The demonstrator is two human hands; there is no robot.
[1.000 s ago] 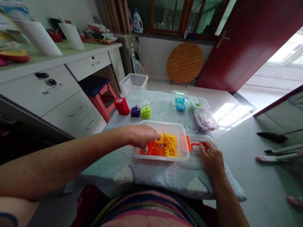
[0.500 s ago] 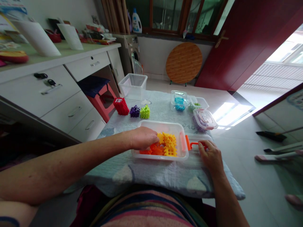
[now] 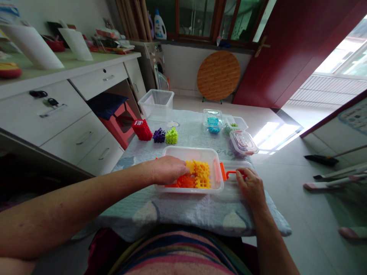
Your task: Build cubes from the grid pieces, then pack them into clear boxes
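A clear plastic box (image 3: 191,151) with a white rim stands on the cloth-covered table in front of me. Inside lie yellow interlocking pieces (image 3: 203,175) on its right and orange interlocking pieces (image 3: 186,181) nearer me. My left hand (image 3: 169,170) reaches in over the left side, fingers bent down and drawn together among these pieces; what they hold, if anything, is hidden. To the right of the box, my right hand (image 3: 250,186) is closed on the end of an orange handle (image 3: 231,174) that sticks out from the box's side.
Behind the box sit red (image 3: 142,130), purple (image 3: 159,135) and lime-green (image 3: 172,135) stacks of pieces. An open clear bin (image 3: 156,105) stands at the table's far left. Lidded tubs with blue pieces (image 3: 213,126) and a pink-lidded tub (image 3: 243,143) are at the far right.
My view has turned slightly right, so everything appears a little further left. Both hands keep about the same places relative to the box.
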